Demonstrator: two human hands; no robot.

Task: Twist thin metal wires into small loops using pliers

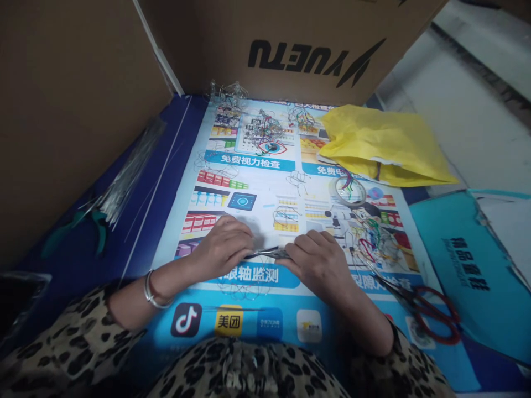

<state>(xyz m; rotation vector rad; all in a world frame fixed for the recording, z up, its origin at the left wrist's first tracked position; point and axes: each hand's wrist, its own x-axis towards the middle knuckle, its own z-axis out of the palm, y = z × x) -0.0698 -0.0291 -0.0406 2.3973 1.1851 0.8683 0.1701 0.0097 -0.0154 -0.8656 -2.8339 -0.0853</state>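
My right hand is closed around a pair of pliers; its slim metal jaws point left and its handles are hidden in the palm. At the jaw tips, the fingers of my left hand are pinched together. What they hold is too thin and too covered to make out. Both hands rest low over a printed poster sheet. Just below them lies a bent loop of fine wire. Another wire shape lies beyond the hands.
Teal-handled pliers and a bundle of straight wires lie left. Tangled wire pieces sit at the back. Right are a yellow bag, a tape roll, red-handled scissors and a teal bag. Cardboard stands behind.
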